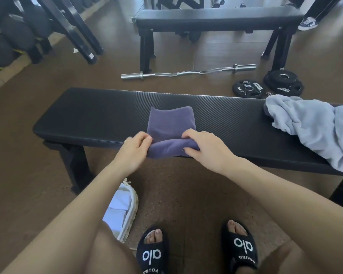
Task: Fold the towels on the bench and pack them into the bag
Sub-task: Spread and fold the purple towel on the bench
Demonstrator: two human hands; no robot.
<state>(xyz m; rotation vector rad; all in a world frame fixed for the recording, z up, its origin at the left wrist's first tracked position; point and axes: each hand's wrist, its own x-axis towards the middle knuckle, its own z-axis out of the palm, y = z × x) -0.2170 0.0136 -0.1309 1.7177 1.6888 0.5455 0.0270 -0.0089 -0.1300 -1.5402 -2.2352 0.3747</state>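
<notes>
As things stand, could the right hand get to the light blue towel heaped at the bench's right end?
Probably yes. The light blue towel lies uncovered on the bench, nothing between it and the right hand. But that hand and the left hand grip the purple towel.

Arms bare to the frame edge, no sleeves. Left hand (136, 150) and right hand (203, 148) bare. Black open-toe slides (152, 252), white "alo" lettering.

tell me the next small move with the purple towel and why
Probably carry the near edge forward onto the far half. Both hands, left and right, pinch the purple towel at its lifted near edge while the rest lies flat on the bench.
</notes>
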